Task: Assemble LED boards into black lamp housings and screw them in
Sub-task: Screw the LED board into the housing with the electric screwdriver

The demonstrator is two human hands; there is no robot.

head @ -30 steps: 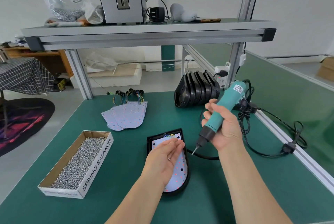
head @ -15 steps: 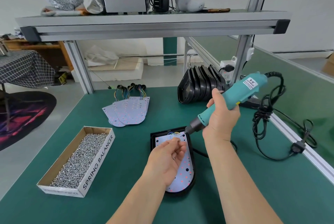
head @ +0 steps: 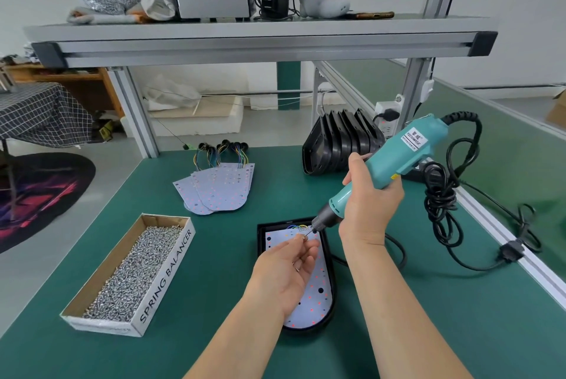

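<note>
A black lamp housing [head: 331, 283] lies on the green mat with a white LED board [head: 318, 296] seated in it. My left hand [head: 284, 271] hovers over the board and pinches a small screw [head: 305, 236] at its fingertips. My right hand [head: 369, 207] grips a teal electric screwdriver [head: 395, 161], tilted down to the left. Its bit tip meets the screw above the board's far end, next to the coloured wires [head: 295, 227].
A cardboard box of screws [head: 134, 271] sits at the left. Spare LED boards [head: 220, 192] with wires lie behind, and a stack of black housings [head: 340, 146] stands at the back right. The screwdriver's black cable [head: 444, 210] coils to the right, near the table's aluminium rail.
My right hand has swung the screwdriver from upright to tilted, bringing its bit down to the screw that my left hand holds. The left hand barely moved.
</note>
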